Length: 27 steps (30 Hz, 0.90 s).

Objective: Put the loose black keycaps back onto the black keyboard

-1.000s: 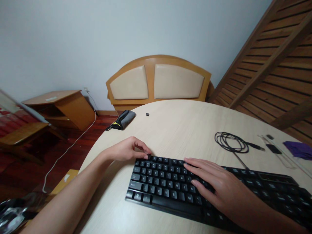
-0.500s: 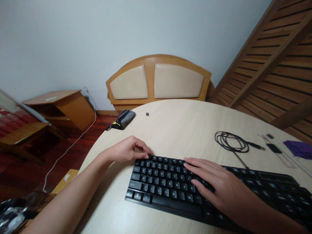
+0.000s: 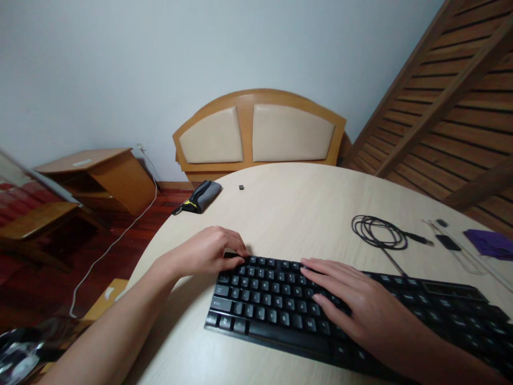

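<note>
A black keyboard [image 3: 276, 302] with white letters lies at a slant on the round table. At its upper left corner, my left hand [image 3: 214, 248] has thumb and fingers pinched together over a key in the top row. The fingertips hide most of that key, and I cannot tell whether it is seated or lifted. My right hand [image 3: 356, 297] rests flat across the keyboard's middle, fingers stretched out to the left over the keys. Farther back on the table lies a small dark piece [image 3: 241, 187] that looks like a keycap.
A coiled black cable [image 3: 379, 233] lies beyond the keyboard. Right of it are a white cord with a black part [image 3: 448, 243] and a purple cloth [image 3: 489, 244]. A grey and black pouch [image 3: 202, 197] sits near the table's left edge. A padded headboard [image 3: 259, 133] stands behind.
My left thumb has shifted down slightly over the keyboard's top left corner, its fingers still pinched there. The right hand stays put. The whole view has shifted a little.
</note>
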{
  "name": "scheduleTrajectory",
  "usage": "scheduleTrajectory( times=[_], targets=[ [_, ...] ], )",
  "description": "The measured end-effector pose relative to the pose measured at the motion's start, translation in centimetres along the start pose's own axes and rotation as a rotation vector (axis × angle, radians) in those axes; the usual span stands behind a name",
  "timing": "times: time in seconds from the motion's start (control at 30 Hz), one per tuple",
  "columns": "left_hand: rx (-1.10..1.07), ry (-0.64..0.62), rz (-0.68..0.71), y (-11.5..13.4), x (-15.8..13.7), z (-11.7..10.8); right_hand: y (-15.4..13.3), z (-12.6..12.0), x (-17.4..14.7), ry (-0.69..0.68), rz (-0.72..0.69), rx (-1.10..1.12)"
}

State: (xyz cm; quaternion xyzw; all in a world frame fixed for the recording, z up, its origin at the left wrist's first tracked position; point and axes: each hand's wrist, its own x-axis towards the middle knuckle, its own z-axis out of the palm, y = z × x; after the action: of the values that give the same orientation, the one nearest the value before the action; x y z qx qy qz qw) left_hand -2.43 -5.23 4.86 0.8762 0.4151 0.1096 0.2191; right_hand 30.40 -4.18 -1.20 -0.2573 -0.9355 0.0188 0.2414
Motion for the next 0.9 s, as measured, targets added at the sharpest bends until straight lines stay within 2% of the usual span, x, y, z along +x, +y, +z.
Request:
scheduleTrajectory(
  times=[0.17,0.4,0.63,0.83,0.9],
  targets=[
    [0.042,-0.001,0.007,0.18,0.17,0.13,0.01,0.03,-0.07,0.009,0.022,0.040],
    [0.046,0.021,-0.085,0.24,0.16,0.15,0.04,0.11,-0.17,0.018,0.031,0.058],
    [-0.004,0.007,-0.044,-0.11,0.17,0.25,-0.03,-0.03,0.01,0.002,0.020,0.030],
    [-0.127,0.016,-0.195,-0.11,0.15,0.42,0.01,0.03,-0.06,0.009,0.033,0.055],
    [-0.183,0.023,-0.207,-0.16,0.12,0.54,0.04,0.06,-0.06,0.015,0.036,0.062]
  ],
)
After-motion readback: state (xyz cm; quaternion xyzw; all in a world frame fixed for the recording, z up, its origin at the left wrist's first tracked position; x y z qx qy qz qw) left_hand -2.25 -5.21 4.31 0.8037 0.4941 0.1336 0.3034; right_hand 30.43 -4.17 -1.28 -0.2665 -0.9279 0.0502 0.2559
